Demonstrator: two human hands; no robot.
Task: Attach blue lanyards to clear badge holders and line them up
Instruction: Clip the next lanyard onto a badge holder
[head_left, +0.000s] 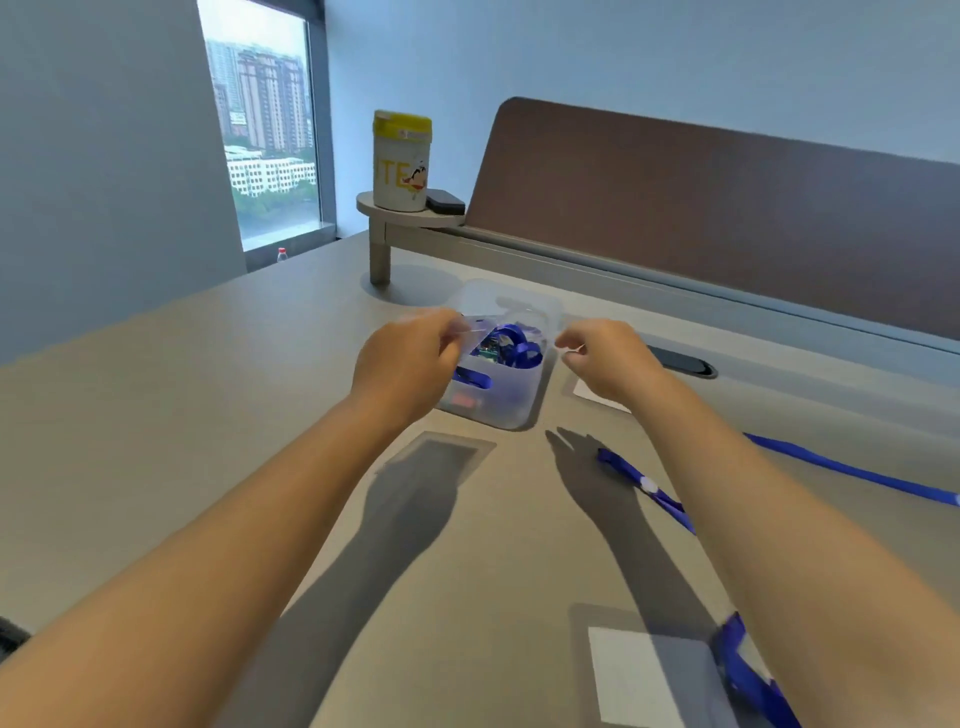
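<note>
A translucent plastic bin (511, 402) stands mid-table with blue lanyards (511, 345) heaped inside. My left hand (402, 364) is over its left rim, fingers pinched on a clear badge holder (467, 332) held above the bin. My right hand (605, 358) hovers at the bin's right rim, thumb and forefinger pinched on something small and pale that I cannot identify. A clear badge holder (441, 454) lies flat in front of the bin. Another holder with a white card (649, 675) lies at the near edge, a blue lanyard (748, 670) at its right side.
A blue lanyard (644, 486) trails across the table on the right, partly under my right forearm. A white card (592, 392) lies right of the bin. A yellow-lidded canister (401, 161) and a black case (444, 201) sit on a raised shelf. A brown divider panel (727, 208) runs behind.
</note>
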